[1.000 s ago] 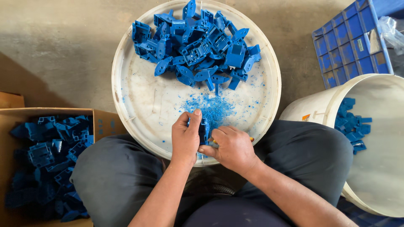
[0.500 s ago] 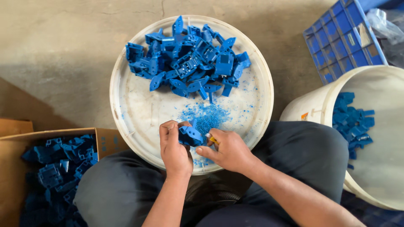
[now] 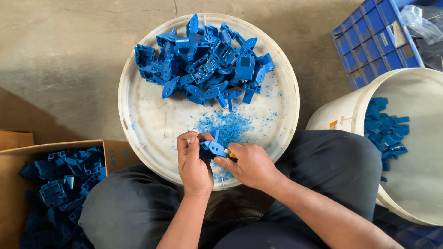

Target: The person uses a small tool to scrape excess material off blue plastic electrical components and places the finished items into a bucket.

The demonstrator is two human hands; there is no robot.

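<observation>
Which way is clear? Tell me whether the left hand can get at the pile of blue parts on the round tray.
Probably yes. The left hand holds a blue part over the tray's near edge, and only bare tray with blue shavings lies between it and the pile.

Tool [image 3: 230, 155] mostly hidden in the right hand [image 3: 251, 165]; bucket [image 3: 415, 138] cut off.

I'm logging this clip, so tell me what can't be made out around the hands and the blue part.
Head view only:
- Tool in the right hand: fingers cover all but a yellow bit.
- Blue part: lower half hidden by the left hand.
- Cardboard box: cut off by the left edge.
- White bucket: cut off at right.
</observation>
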